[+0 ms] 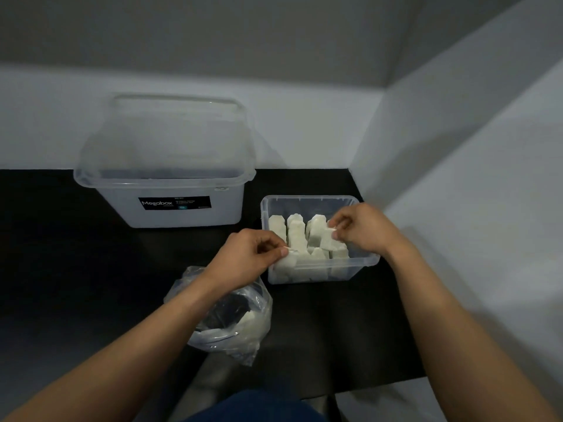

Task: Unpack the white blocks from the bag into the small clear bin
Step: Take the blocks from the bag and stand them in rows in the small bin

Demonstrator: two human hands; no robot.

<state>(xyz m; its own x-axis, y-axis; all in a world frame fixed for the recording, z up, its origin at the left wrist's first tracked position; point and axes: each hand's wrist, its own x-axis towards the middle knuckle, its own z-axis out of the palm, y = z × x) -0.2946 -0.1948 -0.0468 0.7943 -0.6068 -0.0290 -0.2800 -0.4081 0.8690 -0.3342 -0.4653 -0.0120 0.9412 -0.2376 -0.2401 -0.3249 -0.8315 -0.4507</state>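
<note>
The small clear bin [359, 271] sits on the black mat at the right and holds several white blocks [297, 233], some standing upright. My left hand [246, 258] pinches a white block [288, 263] at the bin's near left corner. Over the bin's right side, my right hand [362, 229] pinches another white block [327, 237] among the standing ones. The clear plastic bag [243, 324] lies open in front of the bin to the left, with at least one white block [251, 319] inside.
A large clear Megabox tub [170, 202] stands at the back left with its lid [170, 132] leaning against the wall. White walls close the corner behind and to the right. The black mat [76, 269] covers the surface.
</note>
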